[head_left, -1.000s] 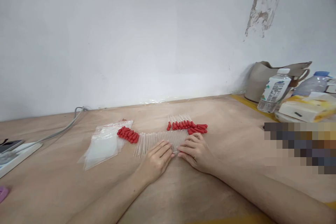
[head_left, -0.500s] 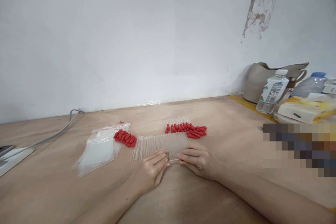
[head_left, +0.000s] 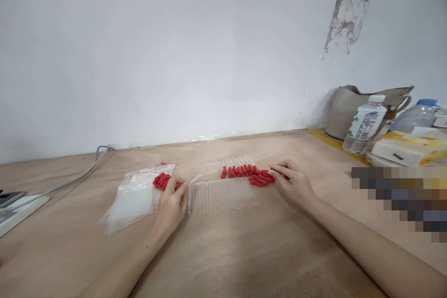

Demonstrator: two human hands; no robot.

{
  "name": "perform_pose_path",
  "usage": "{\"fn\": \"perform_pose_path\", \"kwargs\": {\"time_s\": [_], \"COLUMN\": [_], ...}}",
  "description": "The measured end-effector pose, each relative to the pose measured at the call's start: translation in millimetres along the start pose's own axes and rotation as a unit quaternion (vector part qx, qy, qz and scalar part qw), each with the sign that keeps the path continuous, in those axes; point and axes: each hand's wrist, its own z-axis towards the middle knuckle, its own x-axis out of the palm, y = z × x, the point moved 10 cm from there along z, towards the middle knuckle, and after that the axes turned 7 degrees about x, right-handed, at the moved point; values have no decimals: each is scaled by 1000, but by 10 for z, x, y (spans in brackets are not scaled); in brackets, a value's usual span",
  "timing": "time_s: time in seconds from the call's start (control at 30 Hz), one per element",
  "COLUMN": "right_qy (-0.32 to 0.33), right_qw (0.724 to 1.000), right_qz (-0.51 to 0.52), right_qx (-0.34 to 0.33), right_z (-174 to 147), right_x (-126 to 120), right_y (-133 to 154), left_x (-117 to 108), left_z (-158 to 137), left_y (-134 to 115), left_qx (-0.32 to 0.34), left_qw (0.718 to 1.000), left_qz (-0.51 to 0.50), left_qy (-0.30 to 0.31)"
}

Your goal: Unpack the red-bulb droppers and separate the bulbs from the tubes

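My left hand (head_left: 172,202) is closed, with thumb and fingers pinching a thin glass dropper tube (head_left: 195,179) that points up and right. Beside its fingertips lies a pile of red rubber bulbs (head_left: 161,180), partly covered by the hand. My right hand (head_left: 292,181) pinches a red rubber bulb (head_left: 278,172) at the edge of another small pile of red bulbs (head_left: 259,180). Between the hands, a row of bare glass tubes (head_left: 220,195) lies side by side. Behind that row are several droppers with red bulbs (head_left: 240,170) on their near ends.
Clear zip bags (head_left: 131,200) lie left of the bulbs. A grey cable (head_left: 75,181) runs to a white object (head_left: 26,212) at the far left. On the right stand a labelled bottle (head_left: 365,123), a beige pitcher (head_left: 340,111) and a tissue pack (head_left: 398,149). The wall rises behind the table.
My hands have moved apart from the table's middle, where a tube lay between them. The left went to the left bulb pile, the right to the right-hand bulbs.
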Motion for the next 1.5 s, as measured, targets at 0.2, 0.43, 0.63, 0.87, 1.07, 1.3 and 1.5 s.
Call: {"fn": "perform_pose_path", "kwargs": {"time_s": [0.2,0.43,0.63,0.87,1.07,1.3,1.5], "right_qy": [-37,-18,30,116,201,188,170], "right_qw": [986,963,955,942,935,946,954], "right_qz": [18,53,79,97,120,94,20], "right_qx": [159,263,283,301,267,247,247], "right_z": [127,103,267,389,353,389,447], "right_x": [-113,-53,151,482,705,679,587], "right_y": [-657,-1118,-1239,-1245,-1136,-1131,-1032], "left_x": [213,287,201,161,154,153,127], "left_z": [-82,-121,-97,-80,-70,-81,-75], "left_y": [78,-64,-187,-253,-256,-272,-283], "left_qx": [18,53,63,83,91,95,103], "left_qw": [999,996,994,993,992,991,992], "left_qz": [27,16,-21,-19,-7,-14,-14], "left_qy": [42,73,81,87,84,89,74]}}
